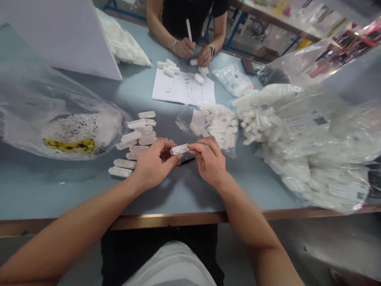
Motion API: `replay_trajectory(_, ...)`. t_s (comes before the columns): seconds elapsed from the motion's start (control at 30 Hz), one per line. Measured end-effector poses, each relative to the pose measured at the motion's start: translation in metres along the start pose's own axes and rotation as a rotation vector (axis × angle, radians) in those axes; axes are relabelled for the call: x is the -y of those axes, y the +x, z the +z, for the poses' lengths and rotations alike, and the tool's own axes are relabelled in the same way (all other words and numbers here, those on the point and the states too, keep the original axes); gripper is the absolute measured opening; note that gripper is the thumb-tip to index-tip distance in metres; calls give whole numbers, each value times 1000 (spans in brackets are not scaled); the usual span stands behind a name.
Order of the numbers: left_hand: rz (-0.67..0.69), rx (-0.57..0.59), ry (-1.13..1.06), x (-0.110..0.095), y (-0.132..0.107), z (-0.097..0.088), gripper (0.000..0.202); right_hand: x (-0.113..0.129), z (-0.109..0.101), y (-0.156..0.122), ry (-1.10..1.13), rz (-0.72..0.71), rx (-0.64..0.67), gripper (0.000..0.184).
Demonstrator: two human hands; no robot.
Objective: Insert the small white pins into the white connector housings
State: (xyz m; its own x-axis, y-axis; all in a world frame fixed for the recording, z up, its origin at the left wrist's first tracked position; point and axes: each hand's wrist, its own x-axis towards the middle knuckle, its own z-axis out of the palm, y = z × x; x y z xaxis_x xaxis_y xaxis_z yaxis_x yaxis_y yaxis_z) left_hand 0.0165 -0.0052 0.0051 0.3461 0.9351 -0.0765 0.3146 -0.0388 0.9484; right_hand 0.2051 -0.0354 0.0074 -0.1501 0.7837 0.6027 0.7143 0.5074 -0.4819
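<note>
A small white plastic connector (179,149) is held above the grey table (59,186) between both my hands. My left hand (154,163) pinches its left end, fingers curled. My right hand (208,159) grips its right end with closed fingers. A thin dark pen-like stick (187,161) lies on the table just under the hands. To the left of my left hand lie several similar white connectors (133,139) in a loose row. An open clear bag of white parts (214,123) sits just beyond my right hand.
Big clear bags of white parts (312,147) fill the right side. A bag with a yellow print (59,131) lies left. Across the table a person's hands (193,51) hold a white stick over a paper sheet (183,87). A white board (68,35) stands far left.
</note>
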Motion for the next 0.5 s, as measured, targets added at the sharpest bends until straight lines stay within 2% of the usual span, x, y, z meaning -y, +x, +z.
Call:
replay_trajectory(0.23,25,-9,85,1,-3,0,33,-4,2,-2,-166,-183,-12,20)
replay_trajectory(0.33,22,-17,112,0,-4,0,33,-5,2,-3,-189,-263,-26,26)
replay_trajectory(0.5,6,-15,120,-2,-4,0,32,-7,2,-6,-230,-270,19,29)
